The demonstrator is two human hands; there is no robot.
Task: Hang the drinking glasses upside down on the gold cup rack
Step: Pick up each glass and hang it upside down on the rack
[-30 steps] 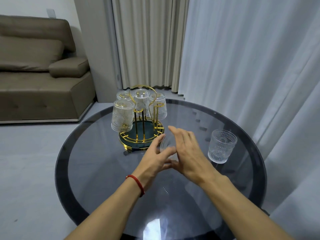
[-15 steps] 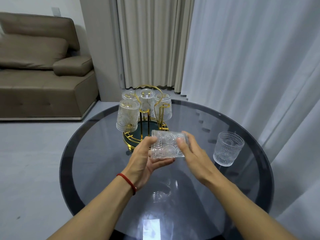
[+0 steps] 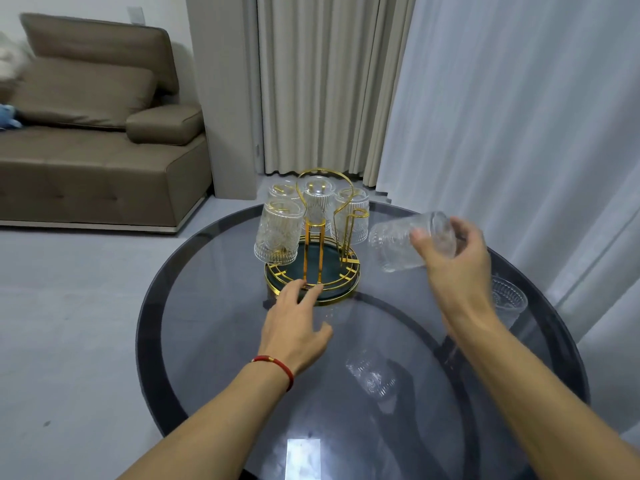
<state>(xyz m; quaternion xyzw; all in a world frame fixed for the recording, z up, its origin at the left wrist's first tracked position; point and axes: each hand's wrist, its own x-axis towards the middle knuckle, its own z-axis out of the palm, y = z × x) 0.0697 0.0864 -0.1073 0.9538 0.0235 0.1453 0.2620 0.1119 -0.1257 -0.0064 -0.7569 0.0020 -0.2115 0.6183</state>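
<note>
The gold cup rack stands at the far middle of the round glass table. Several ribbed glasses hang upside down on it, the nearest at its left. A free gold peg rises on its right side. My right hand grips a clear patterned glass by its base, tilted with the mouth toward the rack, just right of that peg. My left hand is open, fingertips touching the rack's front rim. Another glass stands upright behind my right wrist, partly hidden.
White sheer curtains hang close along the table's right side. A brown sofa sits at the far left across the grey floor. The held glass reflects in the tabletop.
My left hand let go of the glass and moved to the rack's base. My right hand took the glass and carried it up and right beside the rack.
</note>
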